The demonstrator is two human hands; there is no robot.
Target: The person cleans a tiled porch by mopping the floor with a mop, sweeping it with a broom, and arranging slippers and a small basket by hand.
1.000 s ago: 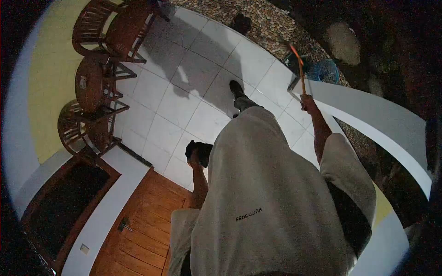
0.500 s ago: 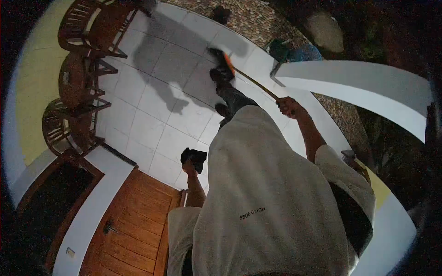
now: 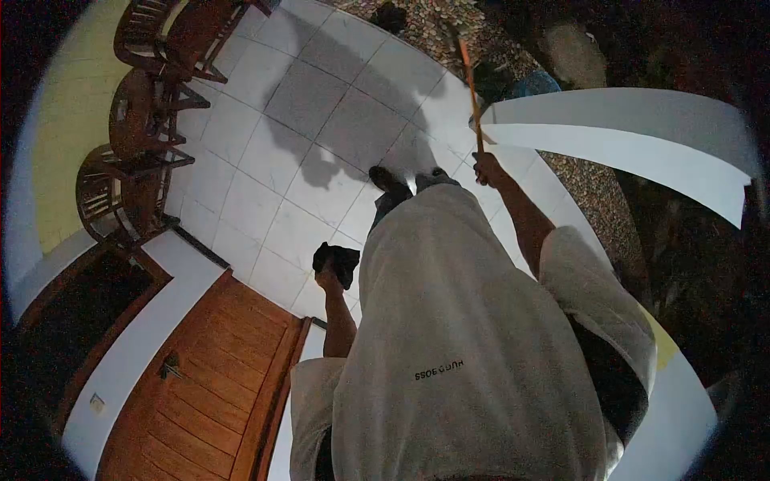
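My right hand is closed around the handle of a broom. The broom points away from me, past the tile edge, with its orange part over the pebbled strip. Its bristle end is dark and hard to make out. On the other side, my left hand grips a crumpled black cloth-like bundle; whether it is cloth or a bag I cannot tell. Both hands are held out from my body, above the white tiled floor.
Wooden chairs line the yellow wall at the left. A wooden door is at lower left. A curved white wall stands at right, beside a pebbled strip. A blue object lies behind the wall's end.
The broom has swung outward and right, from the tiles beside my foot to over the pebbled edge. My forward foot has drawn back. My left hand keeps the black bundle.
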